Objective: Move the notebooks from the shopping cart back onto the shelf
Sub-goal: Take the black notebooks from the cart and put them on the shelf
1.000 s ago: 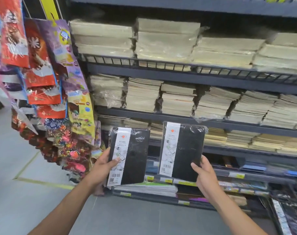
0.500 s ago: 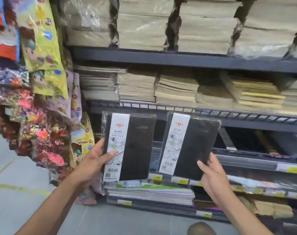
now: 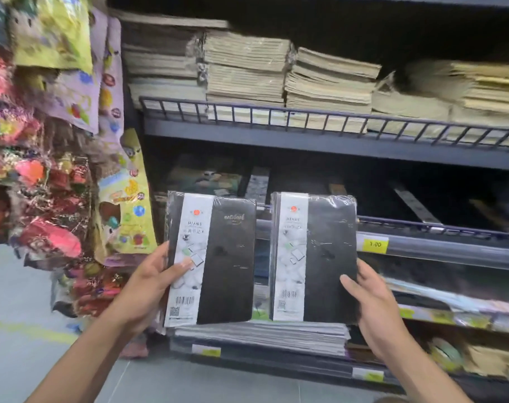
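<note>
Fingers of left hand [image 3: 148, 289] and right hand [image 3: 375, 303] clamp two shrink-wrapped black notebooks [image 3: 211, 257] [image 3: 314, 254], now raised toward dark metal shelf [image 3: 439, 231] at 1 o'clock, placement imminent.

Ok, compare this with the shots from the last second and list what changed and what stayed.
The view dropped and closed in on the lower shelves; both notebooks now sit before the dark shelf under the paper stacks, closer together and more upright. The left hand still holds the left notebook, the right hand the right notebook. Nothing released or shelved.
</note>
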`<action>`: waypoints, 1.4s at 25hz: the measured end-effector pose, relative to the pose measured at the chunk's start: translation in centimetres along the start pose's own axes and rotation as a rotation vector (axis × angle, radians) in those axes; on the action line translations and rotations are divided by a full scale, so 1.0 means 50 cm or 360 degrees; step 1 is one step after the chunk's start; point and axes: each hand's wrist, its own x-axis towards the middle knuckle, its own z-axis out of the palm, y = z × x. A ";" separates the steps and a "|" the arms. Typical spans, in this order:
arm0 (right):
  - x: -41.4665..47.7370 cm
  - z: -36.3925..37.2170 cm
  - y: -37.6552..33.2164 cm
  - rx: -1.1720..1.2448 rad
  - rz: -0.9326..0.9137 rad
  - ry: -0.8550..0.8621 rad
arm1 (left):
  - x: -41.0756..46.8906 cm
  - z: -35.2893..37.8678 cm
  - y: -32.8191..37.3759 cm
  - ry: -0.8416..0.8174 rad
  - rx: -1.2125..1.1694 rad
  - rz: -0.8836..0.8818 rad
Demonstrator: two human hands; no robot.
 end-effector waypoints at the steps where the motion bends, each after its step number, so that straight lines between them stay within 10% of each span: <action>1: 0.004 0.007 -0.008 -0.0036 0.0011 0.0006 | 0.002 -0.009 -0.007 0.0011 -0.0032 -0.0011; 24: 0.347 0.260 -0.224 -0.0298 0.0270 0.0171 | 0.003 -0.095 -0.089 0.0080 -0.0066 -0.0162; 35: 0.329 0.248 -0.219 -0.1970 0.0124 -0.0004 | -0.039 -0.050 -0.019 0.0108 -0.0112 -0.0060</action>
